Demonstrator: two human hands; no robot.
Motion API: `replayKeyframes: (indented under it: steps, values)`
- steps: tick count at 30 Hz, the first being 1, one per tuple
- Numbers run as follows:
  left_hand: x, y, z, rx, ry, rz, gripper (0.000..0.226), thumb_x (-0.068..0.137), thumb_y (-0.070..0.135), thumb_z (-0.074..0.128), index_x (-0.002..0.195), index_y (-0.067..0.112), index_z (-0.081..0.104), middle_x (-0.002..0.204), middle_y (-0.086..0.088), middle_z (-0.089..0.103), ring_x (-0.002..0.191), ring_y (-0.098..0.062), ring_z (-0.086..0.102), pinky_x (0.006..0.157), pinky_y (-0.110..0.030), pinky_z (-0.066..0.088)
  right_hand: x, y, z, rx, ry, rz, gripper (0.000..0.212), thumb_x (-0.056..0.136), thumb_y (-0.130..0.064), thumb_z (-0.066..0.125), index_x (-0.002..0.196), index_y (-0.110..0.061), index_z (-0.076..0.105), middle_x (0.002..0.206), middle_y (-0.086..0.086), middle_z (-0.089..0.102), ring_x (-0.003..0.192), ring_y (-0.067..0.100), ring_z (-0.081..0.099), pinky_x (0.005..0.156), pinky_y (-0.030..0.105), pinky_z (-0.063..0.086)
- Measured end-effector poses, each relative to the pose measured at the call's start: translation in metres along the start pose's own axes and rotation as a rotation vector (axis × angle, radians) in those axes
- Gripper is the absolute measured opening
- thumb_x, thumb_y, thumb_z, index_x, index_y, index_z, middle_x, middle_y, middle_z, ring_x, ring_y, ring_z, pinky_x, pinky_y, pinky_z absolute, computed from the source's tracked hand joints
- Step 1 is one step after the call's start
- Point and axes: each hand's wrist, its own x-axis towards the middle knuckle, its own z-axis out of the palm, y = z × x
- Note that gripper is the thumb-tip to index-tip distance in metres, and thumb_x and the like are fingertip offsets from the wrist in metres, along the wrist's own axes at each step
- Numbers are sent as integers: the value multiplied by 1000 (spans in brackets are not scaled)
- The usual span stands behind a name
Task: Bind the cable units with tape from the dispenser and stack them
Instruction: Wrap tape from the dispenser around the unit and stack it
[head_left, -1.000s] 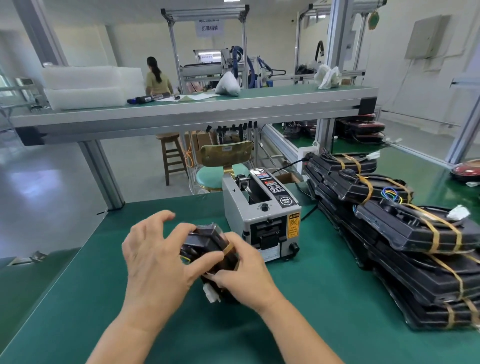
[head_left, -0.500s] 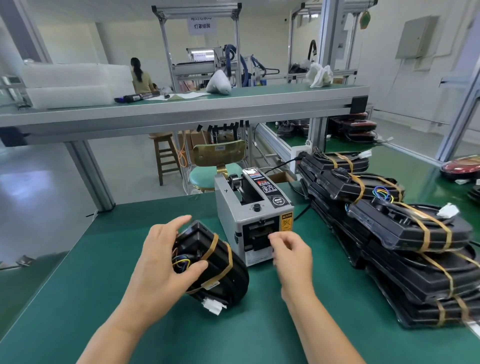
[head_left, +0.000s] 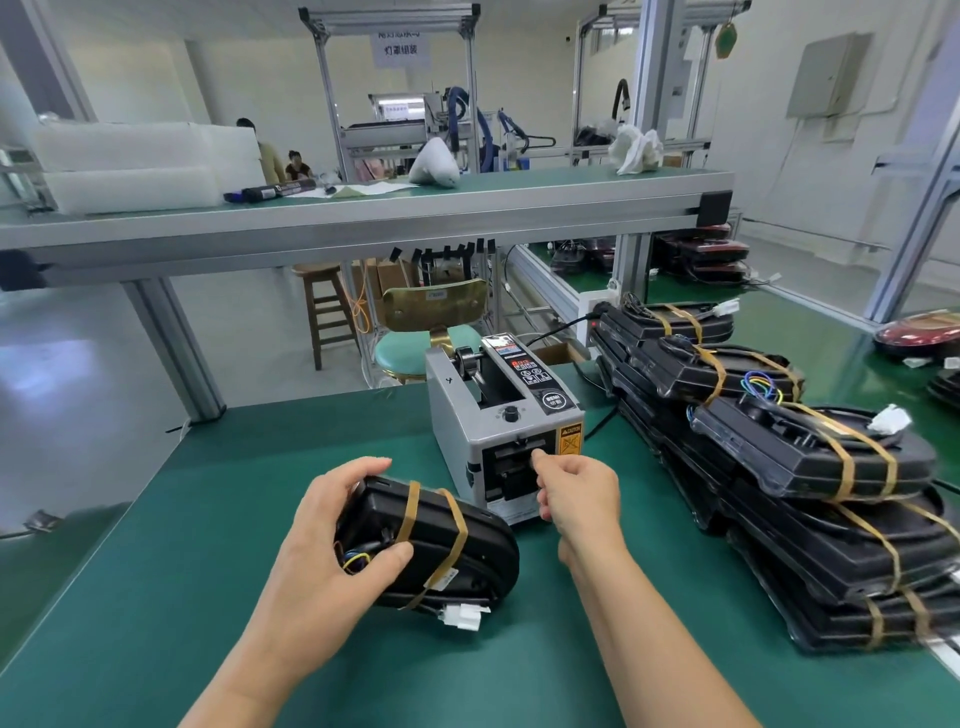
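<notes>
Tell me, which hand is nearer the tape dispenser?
Right. The right hand has its fingertips at the tape dispenser outlet; the left hand holds the cable unit, lower left of it.

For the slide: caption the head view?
Left hand grips taped cable unit; right hand at tape dispenser outlet, beside stacked bound units.

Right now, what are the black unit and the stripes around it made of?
Unit: probably hard plastic, black and slightly glossy; light glints along its rounded edge. Stripes: seemingly brownish paper tape, matte, lying flat and thin.
</notes>
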Motion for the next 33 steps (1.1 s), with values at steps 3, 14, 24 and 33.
replayKeyframes:
  steps: [3, 14, 24, 33]
  values:
    - [-2, -2, 5, -45, 2, -22, 69, 74, -2, 78, 116, 46, 51, 108, 18, 60, 96, -6, 63, 81, -15, 51, 0, -5, 4, 22, 1, 60, 16, 86, -22, 70, 78, -8, 68, 41, -8, 54, 37, 8, 44, 47, 26, 42]
    - [-10, -1, 18, -128, 22, -44, 66, 70, 0, 82, 111, 43, 53, 102, 16, 63, 89, -9, 64, 80, -30, 56, -2, -13, 19, -6, 111, 93, 9, 77, -14, 67, 68, -15, 65, 49, -4, 60, 51, 15, 52, 51, 28, 46]
    - [-33, -3, 48, -262, 145, -65, 46, 72, 39, 73, 113, 46, 52, 111, 18, 63, 103, -9, 63, 85, -10, 45, -94, -43, 3, 320, -162, -33, 25, 84, -13, 71, 60, -20, 70, 46, -5, 44, 38, 7, 33, 37, 16, 30]
    - [-38, 7, 64, -306, 255, -57, 39, 75, 24, 73, 104, 42, 54, 103, 12, 67, 100, -13, 67, 84, -16, 49, -145, -28, 4, 349, -351, 139, 17, 89, -3, 62, 77, 9, 64, 49, 2, 45, 32, 9, 31, 33, 14, 21]
